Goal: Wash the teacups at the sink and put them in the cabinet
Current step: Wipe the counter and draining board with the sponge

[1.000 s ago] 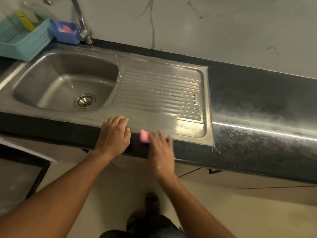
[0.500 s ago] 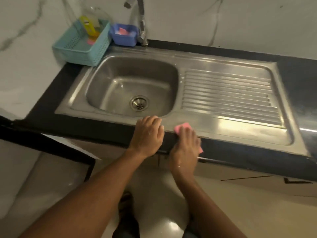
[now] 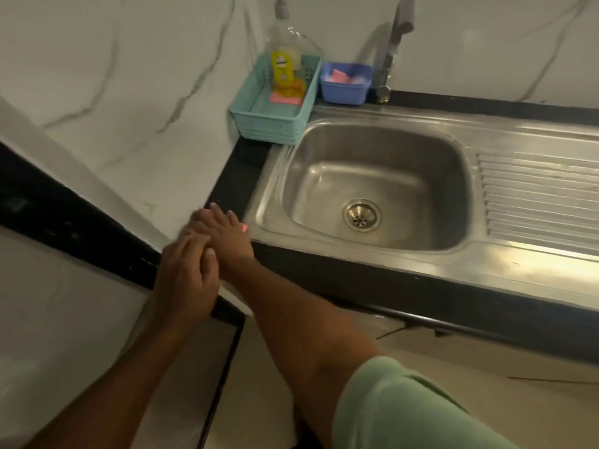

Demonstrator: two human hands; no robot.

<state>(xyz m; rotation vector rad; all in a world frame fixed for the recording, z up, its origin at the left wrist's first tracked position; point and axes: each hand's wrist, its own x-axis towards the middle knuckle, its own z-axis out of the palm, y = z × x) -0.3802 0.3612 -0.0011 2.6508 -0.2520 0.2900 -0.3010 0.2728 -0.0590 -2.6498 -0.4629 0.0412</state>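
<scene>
No teacup shows in this view. The steel sink is empty, its drain bare. At the counter's front left corner my right hand lies flat with straight fingers on a pink sponge; only a corner of the sponge shows under it. My left hand sits just behind, its fingers loosely curled against my right wrist and holding nothing.
A tap stands behind the basin. A teal basket with a yellow soap bottle and a blue tub sit at the back left. The ribbed drainboard runs off to the right. A marble side wall closes the left.
My right hand has slid the pink sponge leftwards along the counter's front edge to the left corner. My left hand has moved with it, and the view has swung left.
</scene>
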